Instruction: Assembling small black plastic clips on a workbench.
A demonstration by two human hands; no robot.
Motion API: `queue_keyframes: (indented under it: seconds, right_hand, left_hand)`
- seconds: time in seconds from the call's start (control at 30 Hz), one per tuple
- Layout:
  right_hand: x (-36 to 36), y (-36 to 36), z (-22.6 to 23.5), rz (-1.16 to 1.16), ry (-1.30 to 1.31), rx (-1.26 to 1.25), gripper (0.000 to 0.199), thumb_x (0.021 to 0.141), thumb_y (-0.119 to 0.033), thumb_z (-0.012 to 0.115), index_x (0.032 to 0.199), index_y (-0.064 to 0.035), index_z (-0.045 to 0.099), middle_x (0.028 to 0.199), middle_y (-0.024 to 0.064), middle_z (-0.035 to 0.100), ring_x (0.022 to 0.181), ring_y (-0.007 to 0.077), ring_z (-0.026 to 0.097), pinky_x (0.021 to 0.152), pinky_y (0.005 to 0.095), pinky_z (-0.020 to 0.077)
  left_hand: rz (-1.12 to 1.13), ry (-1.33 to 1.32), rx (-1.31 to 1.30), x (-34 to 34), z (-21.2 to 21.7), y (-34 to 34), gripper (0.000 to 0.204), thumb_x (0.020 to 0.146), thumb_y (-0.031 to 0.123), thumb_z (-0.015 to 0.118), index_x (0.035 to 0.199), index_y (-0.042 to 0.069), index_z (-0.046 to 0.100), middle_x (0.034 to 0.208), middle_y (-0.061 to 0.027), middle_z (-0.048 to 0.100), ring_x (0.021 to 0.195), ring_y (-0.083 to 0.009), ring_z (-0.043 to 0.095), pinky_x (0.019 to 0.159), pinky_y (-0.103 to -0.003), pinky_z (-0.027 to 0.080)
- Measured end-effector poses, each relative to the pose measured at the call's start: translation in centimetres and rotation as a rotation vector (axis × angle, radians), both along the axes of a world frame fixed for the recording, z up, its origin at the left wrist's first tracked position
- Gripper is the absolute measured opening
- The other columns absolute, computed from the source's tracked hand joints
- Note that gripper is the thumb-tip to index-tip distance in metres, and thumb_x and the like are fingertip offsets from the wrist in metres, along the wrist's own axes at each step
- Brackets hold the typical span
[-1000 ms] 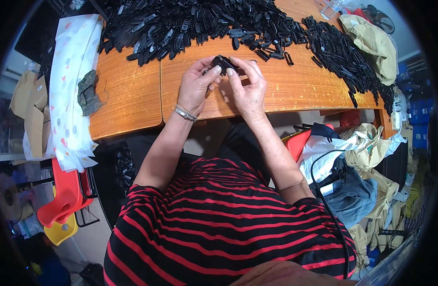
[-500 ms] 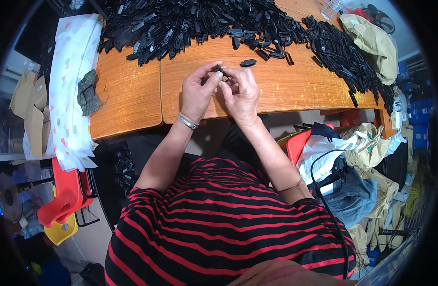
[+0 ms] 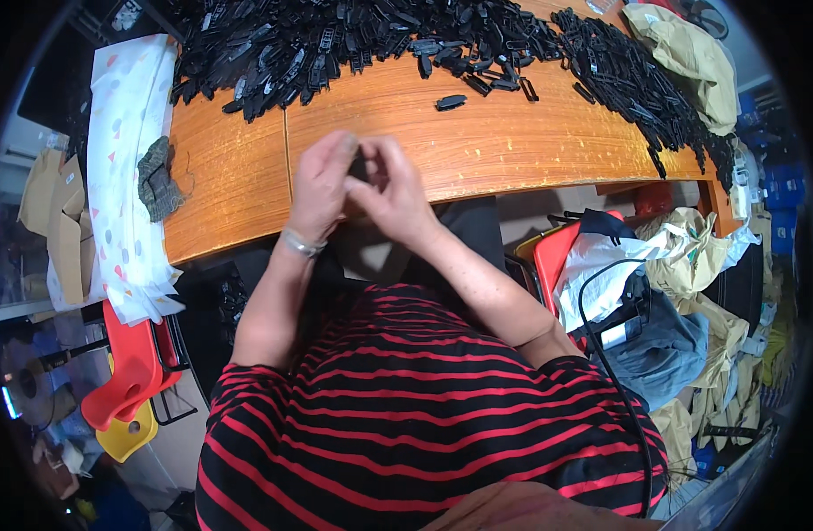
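My left hand (image 3: 319, 186) and my right hand (image 3: 395, 196) meet over the near edge of the wooden table, fingers curled toward each other. Between them shows a small black plastic part (image 3: 360, 166), mostly covered by the fingers, and its exact shape is hidden. Both hands are closed around it, the left one slightly blurred. Beyond them a single black plastic piece (image 3: 450, 103) lies apart on the tabletop. A large heap of similar black pieces (image 3: 335, 40) spreads along the far side.
The wooden table (image 3: 512, 150) also bears a second pile of slim black parts (image 3: 636, 97) at right. A patterned white sheet (image 3: 127, 168) and a dark grey cloth (image 3: 158, 181) lie at left. Red chairs (image 3: 127, 372) and bags (image 3: 681, 248) stand around.
Both hands have moved left and a little nearer to me, staying together around the small black part. The view has shifted slightly; the heaps look the same.
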State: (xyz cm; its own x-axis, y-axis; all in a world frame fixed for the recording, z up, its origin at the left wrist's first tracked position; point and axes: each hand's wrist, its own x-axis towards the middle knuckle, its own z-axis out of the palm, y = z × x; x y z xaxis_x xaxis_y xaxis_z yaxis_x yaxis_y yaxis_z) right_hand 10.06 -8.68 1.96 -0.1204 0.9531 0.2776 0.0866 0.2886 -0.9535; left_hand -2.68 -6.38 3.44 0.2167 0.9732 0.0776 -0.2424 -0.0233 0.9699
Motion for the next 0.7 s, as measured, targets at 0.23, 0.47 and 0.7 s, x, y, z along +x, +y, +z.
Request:
queue_keyframes:
  seconds: [0.23,0.47,0.7]
  right_hand:
    - [2.6,2.4,-0.2,0.151,-0.286,0.238,0.033,0.078,-0.014,0.075,0.107,-0.0033,0.064,0.090,0.0084,0.064,0.075,0.0164,0.062,0.068,0.0293,0.0506]
    - [11.4,7.8,-0.6,-0.459,-0.913,0.215,0.023,0.079,-0.010,0.069,0.102,-0.0058,0.068,0.100,0.0145,0.060,0.089,0.0331,0.062,0.074,0.0416,0.0509]
    - [10.3,7.9,-1.2,-0.316,-0.561,0.240,0.019,0.084,-0.016,0.065,0.098,-0.0025,0.068,0.088,0.0172,0.064,0.079,0.0328,0.064,0.075,0.0420,0.0512]
  left_hand:
    - [-0.020,1.228,0.061,-14.6,5.0,-6.4,0.027,0.091,0.024,0.060,0.081,0.000,0.064,0.068,-0.0110,0.060,0.064,-0.0219,0.058,0.062,-0.033,0.045]
    - [0.255,0.919,0.099,-11.5,5.3,-3.9,0.017,0.088,0.011,0.064,0.097,-0.003,0.065,0.083,-0.0048,0.065,0.078,-0.0126,0.058,0.074,-0.027,0.047]
    - [-0.043,0.274,0.011,4.5,-3.3,5.2,0.033,0.091,0.013,0.062,0.121,0.000,0.058,0.094,-0.0018,0.061,0.075,-0.0059,0.055,0.064,-0.019,0.045]
